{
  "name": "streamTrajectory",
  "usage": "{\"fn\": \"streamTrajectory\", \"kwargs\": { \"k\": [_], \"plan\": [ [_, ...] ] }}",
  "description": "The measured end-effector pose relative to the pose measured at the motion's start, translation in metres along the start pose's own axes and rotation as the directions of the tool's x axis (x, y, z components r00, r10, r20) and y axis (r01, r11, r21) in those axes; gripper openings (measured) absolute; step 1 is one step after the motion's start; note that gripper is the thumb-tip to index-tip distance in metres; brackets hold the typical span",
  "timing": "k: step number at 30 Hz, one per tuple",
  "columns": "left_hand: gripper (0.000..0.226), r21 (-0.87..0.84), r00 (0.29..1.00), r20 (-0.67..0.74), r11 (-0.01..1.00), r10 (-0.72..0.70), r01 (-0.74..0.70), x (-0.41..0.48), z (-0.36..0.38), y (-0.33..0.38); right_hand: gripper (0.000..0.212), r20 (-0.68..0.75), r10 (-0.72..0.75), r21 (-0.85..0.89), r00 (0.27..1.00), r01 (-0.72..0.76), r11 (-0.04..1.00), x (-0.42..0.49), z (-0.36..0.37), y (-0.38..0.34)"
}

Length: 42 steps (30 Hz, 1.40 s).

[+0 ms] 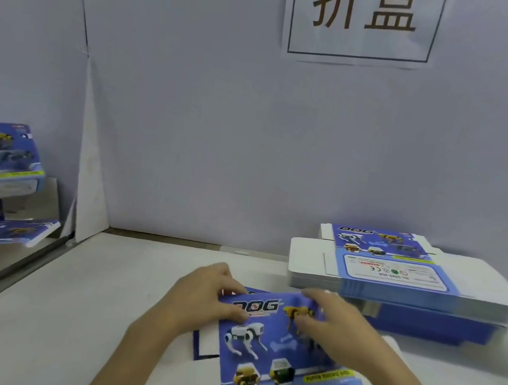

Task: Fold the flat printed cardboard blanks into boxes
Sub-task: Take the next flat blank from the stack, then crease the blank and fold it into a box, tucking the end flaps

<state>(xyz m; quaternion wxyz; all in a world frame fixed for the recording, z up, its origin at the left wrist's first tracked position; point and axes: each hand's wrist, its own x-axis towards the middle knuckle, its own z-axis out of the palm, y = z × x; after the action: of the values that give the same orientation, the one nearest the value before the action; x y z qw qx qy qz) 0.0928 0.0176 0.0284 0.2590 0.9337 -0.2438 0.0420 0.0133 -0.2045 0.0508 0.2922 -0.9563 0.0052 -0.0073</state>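
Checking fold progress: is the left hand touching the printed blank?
Touching. Head view: left hand pinches the far left corner of the blank, thumb on its printed face.

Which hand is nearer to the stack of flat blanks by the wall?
Right. The right hand grips the blank just in front of the stack; the left hand grips the same blank farther left.
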Motion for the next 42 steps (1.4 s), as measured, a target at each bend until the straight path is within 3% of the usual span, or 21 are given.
{"fn": "streamTrajectory", "kwargs": {
  "k": [2,4,7,9,11,13,14,17,19,23,26,32,40,42],
  "plan": [
    [0.031,-0.107,0.992,-0.114,0.993,0.045,-0.058,-0.006,-0.013,0.005,0.042,-0.122,-0.032,0.049,0.992,0.038,0.998,-0.007,-0.011,-0.006],
    [0.017,-0.292,0.963,-0.27,0.95,0.028,-0.109,-0.011,-0.026,0.012,0.042,-0.351,-0.093,0.104,0.932,0.137,0.985,-0.012,-0.019,-0.013],
    [0.019,-0.578,0.892,-0.446,0.785,-0.074,-0.224,-0.018,-0.047,0.02,0.055,-0.732,-0.099,0.073,0.674,0.222,0.972,-0.019,-0.026,-0.023],
    [0.014,-0.657,0.812,-0.568,0.667,-0.131,-0.352,-0.023,-0.056,0.026,0.066,-0.821,-0.02,0.135,0.571,0.228,0.964,-0.022,-0.026,-0.028],
    [0.014,-0.745,0.794,-0.579,0.515,-0.183,-0.424,-0.024,-0.056,0.033,0.073,-0.769,0.078,0.314,0.635,0.269,0.911,-0.022,-0.023,-0.031],
    [0.023,-0.83,0.847,-0.498,0.386,-0.186,-0.403,-0.023,-0.051,0.041,0.071,-0.662,0.148,0.532,0.735,0.322,0.783,-0.022,-0.022,-0.035],
    [0.029,-0.829,0.866,-0.478,0.401,-0.148,-0.389,-0.023,-0.048,0.045,0.063,-0.637,0.149,0.606,0.756,0.371,0.704,-0.021,-0.022,-0.035],
    [0.04,-0.707,0.893,-0.449,0.613,-0.003,-0.354,-0.023,-0.046,0.049,0.037,-0.632,0.178,0.703,0.754,0.462,0.541,-0.017,-0.029,-0.028],
    [0.038,-0.656,0.889,-0.457,0.682,-0.016,-0.324,-0.025,-0.047,0.047,0.031,-0.607,0.211,0.75,0.766,0.465,0.47,-0.018,-0.036,-0.022],
    [0.032,-0.737,0.905,-0.425,0.59,-0.024,-0.33,-0.027,-0.042,0.058,0.021,-0.565,0.144,0.756,0.812,0.44,0.485,-0.018,-0.034,-0.019],
    [0.044,-0.72,0.903,-0.429,0.608,-0.013,-0.333,-0.029,-0.038,0.068,0.019,-0.592,0.09,0.712,0.801,0.467,0.524,-0.017,-0.028,-0.022],
    [0.07,-0.772,0.914,-0.401,0.562,-0.069,-0.296,-0.028,-0.032,0.068,0.053,-0.577,0.061,0.697,0.814,0.453,0.557,-0.017,-0.027,-0.023],
    [0.054,-0.842,0.927,-0.352,0.477,-0.131,-0.252,-0.023,-0.027,0.06,0.06,-0.53,0.007,0.723,0.848,0.447,0.526,-0.016,-0.028,-0.023],
    [0.053,-0.847,0.932,-0.343,0.468,-0.118,-0.253,-0.022,-0.025,0.06,0.071,-0.478,-0.029,0.743,0.878,0.421,0.52,-0.016,-0.027,-0.026]
  ]
}}
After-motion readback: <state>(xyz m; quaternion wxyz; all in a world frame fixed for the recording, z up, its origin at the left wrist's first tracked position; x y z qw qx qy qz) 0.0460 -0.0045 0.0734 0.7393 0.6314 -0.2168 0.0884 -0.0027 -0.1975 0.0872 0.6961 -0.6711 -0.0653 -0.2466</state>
